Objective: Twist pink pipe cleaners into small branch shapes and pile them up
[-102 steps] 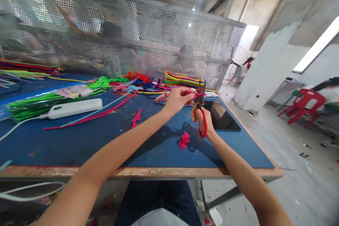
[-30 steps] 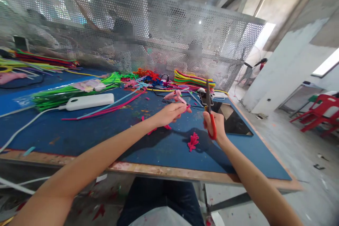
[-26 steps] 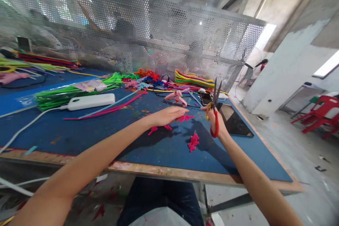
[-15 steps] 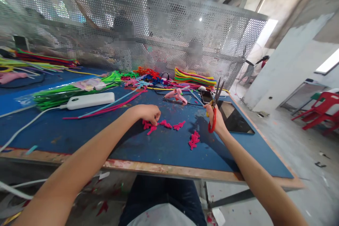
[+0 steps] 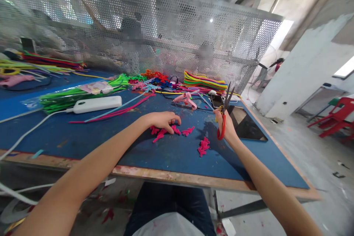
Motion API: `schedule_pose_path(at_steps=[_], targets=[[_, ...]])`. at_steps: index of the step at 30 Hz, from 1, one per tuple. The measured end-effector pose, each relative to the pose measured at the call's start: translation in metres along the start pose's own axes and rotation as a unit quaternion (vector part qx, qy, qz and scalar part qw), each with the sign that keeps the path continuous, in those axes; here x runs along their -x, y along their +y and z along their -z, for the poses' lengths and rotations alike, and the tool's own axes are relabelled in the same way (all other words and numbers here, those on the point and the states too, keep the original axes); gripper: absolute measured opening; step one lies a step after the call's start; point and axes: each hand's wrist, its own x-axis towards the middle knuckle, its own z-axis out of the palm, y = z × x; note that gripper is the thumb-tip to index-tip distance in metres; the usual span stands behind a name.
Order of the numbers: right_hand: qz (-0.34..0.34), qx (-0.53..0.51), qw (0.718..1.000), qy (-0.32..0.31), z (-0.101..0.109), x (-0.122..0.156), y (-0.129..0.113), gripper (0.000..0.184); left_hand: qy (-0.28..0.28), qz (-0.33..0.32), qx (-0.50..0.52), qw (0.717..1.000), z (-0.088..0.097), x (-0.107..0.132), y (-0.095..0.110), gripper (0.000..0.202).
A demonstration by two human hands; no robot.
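Note:
My left hand (image 5: 163,120) rests on the blue table (image 5: 83,140), fingers curled down onto small pink pipe-cleaner pieces (image 5: 162,132). One more pink piece (image 5: 188,131) lies just to its right and a pink bundle (image 5: 203,146) lies nearer the front edge. My right hand (image 5: 225,127) holds red-handled scissors (image 5: 224,112) upright above the table, blades slightly apart, pointing up.
A pink glue gun (image 5: 186,99) and a dark tablet (image 5: 243,125) lie behind my hands. A white power strip (image 5: 95,104), green pipe cleaners (image 5: 69,97) and a coloured stack (image 5: 203,82) sit further back, before a perforated metal screen (image 5: 166,40). Red chairs (image 5: 336,116) stand at right.
My left hand came down from the scissors to the table, laid a cut pink piece down and now presses on the pink pieces. My right hand keeps the scissors raised, blades parted.

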Motion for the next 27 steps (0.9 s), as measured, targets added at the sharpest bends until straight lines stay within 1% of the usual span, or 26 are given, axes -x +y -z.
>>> schedule_pose_path(at_steps=[2,3,4,6,8,10,12,13,14,15,17,19,20,21,23,24,26,27], targets=[[0.001,0.001,1.000,0.000,0.000,0.000,0.000,0.033,-0.013,-0.026,0.017,0.999,-0.002,-0.003,0.001,0.026],[0.001,0.000,1.000,0.000,0.000,0.000,0.000,0.033,-0.009,-0.031,0.029,0.999,-0.003,-0.004,0.001,0.021],[0.002,-0.001,1.000,-0.001,-0.001,0.001,0.000,0.032,0.005,-0.031,0.045,0.998,-0.003,-0.004,0.002,0.019],[0.004,-0.002,1.000,-0.003,-0.001,0.001,0.001,0.032,0.059,-0.024,0.107,0.992,-0.001,-0.005,0.006,0.020],[0.009,-0.003,1.000,-0.008,-0.002,0.002,0.001,0.032,0.105,-0.011,0.210,0.972,0.000,-0.005,0.013,0.022],[0.015,-0.003,1.000,-0.019,-0.002,0.002,0.001,0.030,0.138,-0.006,0.311,0.940,-0.001,-0.007,0.022,0.024],[0.017,-0.006,0.999,-0.032,-0.003,0.003,0.000,0.028,0.186,-0.005,0.352,0.917,-0.002,-0.008,0.029,0.026],[0.018,-0.006,0.999,-0.037,-0.003,0.004,-0.001,0.028,0.206,-0.004,0.352,0.913,-0.003,-0.009,0.031,0.027],[0.020,-0.005,0.999,-0.041,-0.002,0.004,-0.002,0.028,0.212,-0.006,0.341,0.916,-0.003,-0.008,0.032,0.028],[0.020,-0.004,0.999,-0.042,-0.002,0.004,-0.002,0.027,0.203,-0.009,0.322,0.925,-0.003,-0.007,0.032,0.029],[0.021,-0.001,0.999,-0.041,-0.002,0.004,-0.003,0.026,0.158,-0.013,0.258,0.953,0.001,-0.002,0.027,0.038],[0.019,0.001,0.999,-0.038,-0.001,0.004,-0.002,0.026,0.114,-0.003,0.162,0.980,0.008,0.008,0.017,0.051],[0.018,0.002,0.999,-0.036,-0.001,0.004,-0.001,0.027,0.096,0.013,0.105,0.990,0.011,0.012,0.011,0.054],[0.017,0.003,0.999,-0.034,-0.002,0.004,-0.001,0.027,0.077,0.032,0.054,0.995,0.014,0.016,0.005,0.053],[0.015,0.000,0.999,-0.033,-0.002,0.004,0.001,0.027,0.007,0.045,0.004,0.999,0.016,0.021,-0.006,0.046],[0.014,-0.001,0.999,-0.034,-0.002,0.004,0.001,0.028,-0.023,0.039,-0.002,0.999,0.016,0.021,-0.010,0.045],[0.014,0.000,0.999,-0.039,-0.003,0.004,0.001,0.028,-0.052,0.040,-0.003,0.998,0.012,0.017,-0.015,0.045],[0.015,0.003,0.999,-0.040,-0.003,0.004,0.000,0.027,-0.070,0.039,0.004,0.997,0.010,0.014,-0.016,0.040]])
